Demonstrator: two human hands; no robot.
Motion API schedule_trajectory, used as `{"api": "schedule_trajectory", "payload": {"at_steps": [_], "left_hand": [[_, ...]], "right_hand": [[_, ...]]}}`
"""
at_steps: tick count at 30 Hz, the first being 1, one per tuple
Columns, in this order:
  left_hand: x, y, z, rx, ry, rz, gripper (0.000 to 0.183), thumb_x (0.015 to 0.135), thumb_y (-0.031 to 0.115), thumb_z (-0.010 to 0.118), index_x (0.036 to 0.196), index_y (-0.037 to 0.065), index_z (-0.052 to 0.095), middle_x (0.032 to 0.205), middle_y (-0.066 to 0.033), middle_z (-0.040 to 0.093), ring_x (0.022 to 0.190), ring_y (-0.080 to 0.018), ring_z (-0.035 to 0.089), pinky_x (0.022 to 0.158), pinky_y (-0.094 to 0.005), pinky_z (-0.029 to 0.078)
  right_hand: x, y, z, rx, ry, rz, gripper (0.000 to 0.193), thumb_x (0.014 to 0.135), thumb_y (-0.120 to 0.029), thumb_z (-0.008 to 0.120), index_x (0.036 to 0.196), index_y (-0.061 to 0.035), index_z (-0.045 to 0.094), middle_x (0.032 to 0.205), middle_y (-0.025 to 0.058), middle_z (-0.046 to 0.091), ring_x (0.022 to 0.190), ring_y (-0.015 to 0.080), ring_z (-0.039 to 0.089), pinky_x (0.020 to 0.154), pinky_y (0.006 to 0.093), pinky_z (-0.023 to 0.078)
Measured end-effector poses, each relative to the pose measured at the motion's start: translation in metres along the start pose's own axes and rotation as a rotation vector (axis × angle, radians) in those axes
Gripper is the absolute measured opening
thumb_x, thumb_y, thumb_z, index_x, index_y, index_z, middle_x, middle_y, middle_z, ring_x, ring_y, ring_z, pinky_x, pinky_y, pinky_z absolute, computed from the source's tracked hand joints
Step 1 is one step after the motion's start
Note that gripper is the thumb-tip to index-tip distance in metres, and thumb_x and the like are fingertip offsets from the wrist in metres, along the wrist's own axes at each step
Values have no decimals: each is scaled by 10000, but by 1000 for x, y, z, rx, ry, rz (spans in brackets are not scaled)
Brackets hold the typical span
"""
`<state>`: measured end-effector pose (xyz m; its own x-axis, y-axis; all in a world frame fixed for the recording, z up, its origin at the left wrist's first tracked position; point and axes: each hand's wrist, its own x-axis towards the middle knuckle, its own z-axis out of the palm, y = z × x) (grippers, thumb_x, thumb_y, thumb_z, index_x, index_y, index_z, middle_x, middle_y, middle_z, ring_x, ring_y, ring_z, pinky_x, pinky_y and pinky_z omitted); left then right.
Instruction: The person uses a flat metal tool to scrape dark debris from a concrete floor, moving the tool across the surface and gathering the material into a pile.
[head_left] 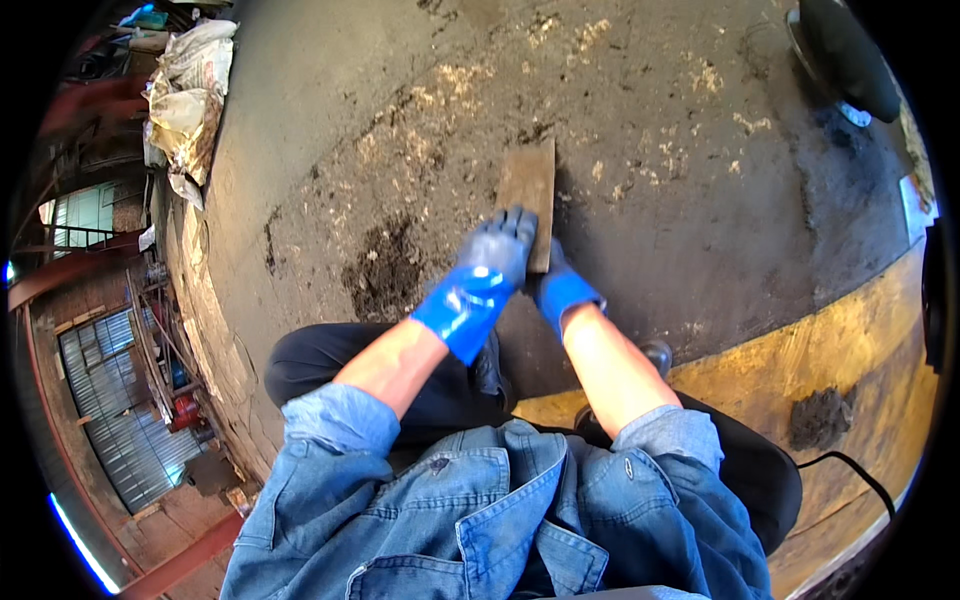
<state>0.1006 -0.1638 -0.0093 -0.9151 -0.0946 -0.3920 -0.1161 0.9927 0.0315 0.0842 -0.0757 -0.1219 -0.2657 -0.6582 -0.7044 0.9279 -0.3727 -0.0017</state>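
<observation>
Two blue rubber gloves cover my hands. My left hand (pixel 503 245) lies over the near part of a flat rectangular board (pixel 528 180), fingers together and pressed on its face. My right hand (pixel 558 281) is at the board's near right edge, its fingers mostly hidden behind it; it appears to grip the board there. The board is brownish grey, slightly tilted, with its far end on a dark grey, smeared surface (pixel 640 250). Light crumbs are scattered around it. A dark crumbly heap (pixel 385 268) lies left of my left hand.
Crumpled, dirty sacks (pixel 190 100) lie at the far left. A yellowish worn strip (pixel 760 350) runs along the near right, with a dark clump (pixel 822 418) and a black cable (pixel 865 470) on it. A black rounded object (pixel 850 60) stands at the far right.
</observation>
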Motion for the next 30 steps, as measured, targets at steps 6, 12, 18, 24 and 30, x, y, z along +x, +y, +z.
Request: {"api": "schedule_trajectory", "payload": {"at_steps": [6, 12, 18, 24, 30], "left_hand": [[15, -17, -5, -35, -100, -88, 649, 815, 118, 662, 1429, 46, 466, 1443, -229, 534, 1277, -399, 571, 1060, -451, 482], [-16, -11, 20, 103, 47, -31, 658, 824, 112, 661, 1435, 65, 422, 1484, -192, 491, 1295, -367, 558, 1049, -423, 496], [27, -25, -46, 6, -203, -111, 579, 823, 105, 648, 1374, 54, 476, 1391, -220, 550, 1214, -415, 596, 999, -461, 517], [11, -24, -7, 50, -162, -107, 591, 854, 128, 614, 1413, 56, 436, 1454, -220, 503, 1242, -377, 599, 1007, -471, 518], [45, -37, -28, 56, -105, -142, 514, 901, 154, 577, 1393, 52, 467, 1394, -213, 568, 1190, -400, 622, 948, -471, 544]], "right_hand": [[-13, -16, 36, -88, 8, 30, 397, 1058, -345, 431, 1304, -94, 617, 1229, 98, 675, 1084, 237, 646, 925, 387, 527], [16, 24, 7, 271, 43, 26, 393, 1068, -336, 430, 1345, -106, 588, 1298, 118, 653, 1163, 251, 628, 997, 410, 508], [-35, -23, 74, -87, -29, -37, 382, 1047, -390, 478, 1266, -115, 628, 1207, 87, 682, 1060, 227, 650, 891, 360, 527], [-37, -25, 84, -287, 76, -28, 478, 1050, -366, 461, 1447, -101, 489, 1449, 81, 512, 1274, 208, 513, 1051, 336, 427], [11, -36, 59, -255, -169, -3, 435, 1077, -373, 395, 1416, -134, 526, 1366, 58, 579, 1175, 182, 537, 1036, 315, 427]]}}
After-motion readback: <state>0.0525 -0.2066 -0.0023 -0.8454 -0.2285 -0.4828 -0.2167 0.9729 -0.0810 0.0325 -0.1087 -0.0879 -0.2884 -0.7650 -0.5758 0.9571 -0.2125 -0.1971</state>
